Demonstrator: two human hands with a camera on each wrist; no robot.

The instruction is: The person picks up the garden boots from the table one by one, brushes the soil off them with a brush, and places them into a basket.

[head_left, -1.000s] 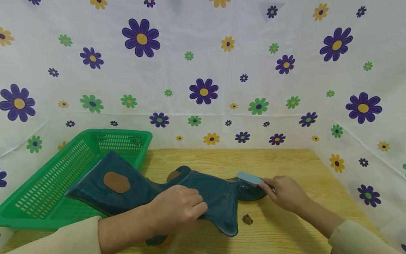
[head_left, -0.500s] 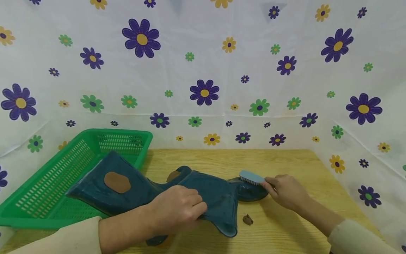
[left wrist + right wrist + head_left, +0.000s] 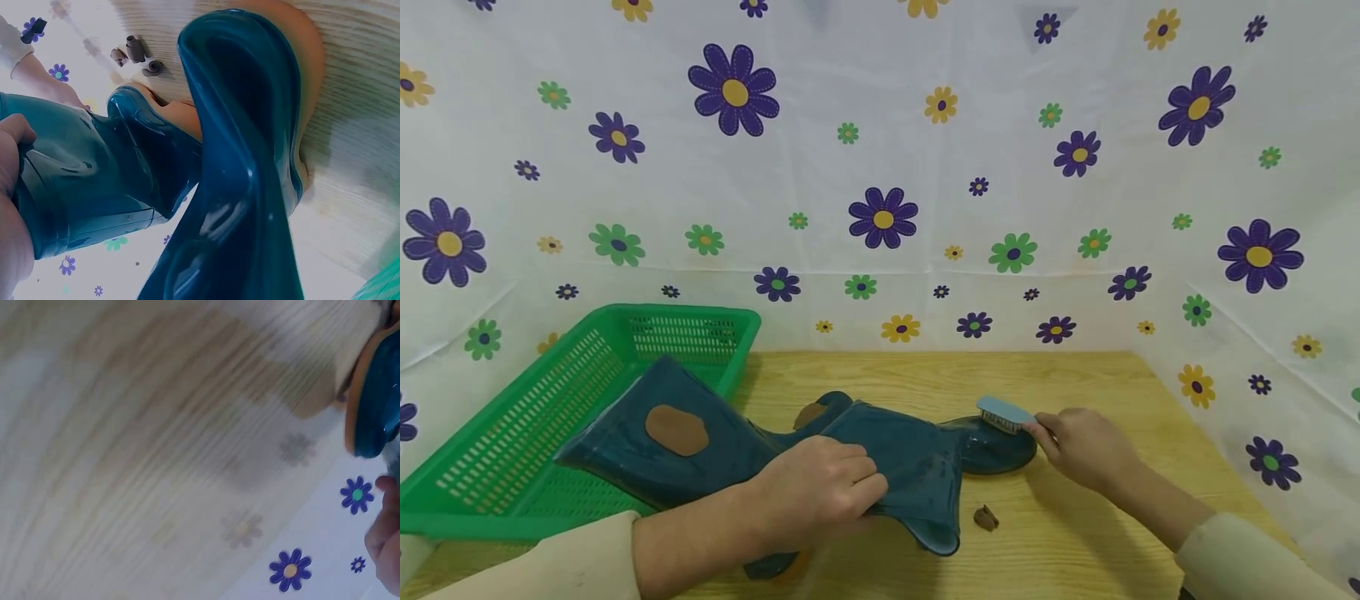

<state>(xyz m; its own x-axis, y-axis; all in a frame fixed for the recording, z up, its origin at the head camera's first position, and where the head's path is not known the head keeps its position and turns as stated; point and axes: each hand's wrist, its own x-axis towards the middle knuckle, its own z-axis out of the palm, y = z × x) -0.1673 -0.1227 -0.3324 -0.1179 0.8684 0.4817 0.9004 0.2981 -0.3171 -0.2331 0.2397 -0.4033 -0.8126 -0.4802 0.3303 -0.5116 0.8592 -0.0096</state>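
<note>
A blue-green boot (image 3: 904, 458) is held by the upper shaft in the left hand (image 3: 823, 487), at the lower centre of the head view; the grip is narrow, with the fingers curled and the shaft caught between them and the thumb. From this grip the shaft is stretched rightward, its open end turned toward the lower right, and the toe is seen right of centre, well apart from the left hand. A pale blue brush (image 3: 1004, 412) is pinched by its end in the right hand (image 3: 1088, 448), whose grip is closed round it just right of the toe; the bristles are turned down against the toe's upper side.

A second boot (image 3: 617, 442) is seen left of the left hand, its shaft tilted over a green basket (image 3: 730, 321) at the left of the frame and marked with a brown patch (image 3: 677, 430). In the left wrist view, it is shown running from upper centre to the bottom edge, and brown pieces (image 3: 135, 50) are seen at upper left, on the wooden counter (image 3: 1075, 379). Behind, a white flowered sheet (image 3: 808, 167) is hung across the upper frame.
</note>
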